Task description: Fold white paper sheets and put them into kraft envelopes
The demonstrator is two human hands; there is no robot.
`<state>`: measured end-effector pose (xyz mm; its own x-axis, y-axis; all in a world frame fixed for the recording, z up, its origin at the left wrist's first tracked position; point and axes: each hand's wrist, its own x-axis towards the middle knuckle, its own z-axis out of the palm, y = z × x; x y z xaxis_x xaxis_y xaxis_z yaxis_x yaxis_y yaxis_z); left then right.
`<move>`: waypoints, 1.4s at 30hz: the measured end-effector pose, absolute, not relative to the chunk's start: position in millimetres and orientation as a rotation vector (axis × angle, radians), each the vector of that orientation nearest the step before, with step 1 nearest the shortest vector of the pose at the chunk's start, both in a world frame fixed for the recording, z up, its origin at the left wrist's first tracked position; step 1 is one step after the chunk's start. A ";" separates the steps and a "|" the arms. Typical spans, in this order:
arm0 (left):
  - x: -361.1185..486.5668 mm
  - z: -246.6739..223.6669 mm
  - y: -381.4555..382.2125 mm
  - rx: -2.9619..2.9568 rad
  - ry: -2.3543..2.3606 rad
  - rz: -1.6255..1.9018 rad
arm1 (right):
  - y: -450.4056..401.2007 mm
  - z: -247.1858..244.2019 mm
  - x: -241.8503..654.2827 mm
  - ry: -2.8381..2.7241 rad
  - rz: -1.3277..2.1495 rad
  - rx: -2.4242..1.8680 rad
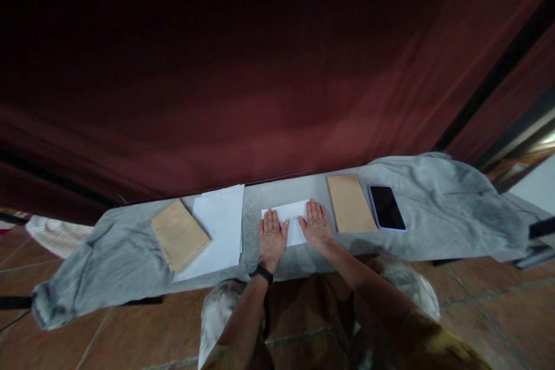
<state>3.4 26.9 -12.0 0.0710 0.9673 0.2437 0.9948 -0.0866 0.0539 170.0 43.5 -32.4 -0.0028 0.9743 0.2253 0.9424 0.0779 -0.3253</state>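
Both hands (295, 231) (flat) on folded paper (289, 215)

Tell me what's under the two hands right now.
Both the left hand and the right hand lie flat on a folded white paper on the grey cloth. Anything beneath that paper is hidden.

— Where are your hands?
— Your left hand (272, 237) and right hand (317, 224) lie flat, fingers (313, 208) spread, on the white paper (288, 214) on the table (255, 196).
— And around you?
— Left: brown envelope (180, 234) on white sheets (221, 225). Right: another envelope (350, 203), then a phone (387, 208).
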 end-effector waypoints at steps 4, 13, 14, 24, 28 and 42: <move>0.2 -12.3 19.7 -2.166 -2.061 -0.334 | 42.0 -32.9 172.2 -1.980 0.094 -1.897; -10.4 -12.0 -5.6 -2.117 -2.091 -0.334 | 40.4 -34.4 177.8 -1.963 0.071 -1.916; -11.2 -11.9 -8.3 -2.117 -2.095 -0.339 | 39.9 -34.5 178.1 -1.960 0.074 -1.924; -11.2 -14.7 -14.0 -2.068 -2.109 -0.378 | 30.1 -26.1 181.7 -1.962 0.055 -1.876; -10.2 -13.0 -14.0 -2.074 -2.108 -0.367 | 16.1 -20.2 176.1 -2.153 0.140 -1.660; -9.6 -9.7 -15.4 -2.083 -2.117 -0.359 | -1.7 -26.6 180.1 -2.258 0.176 -1.594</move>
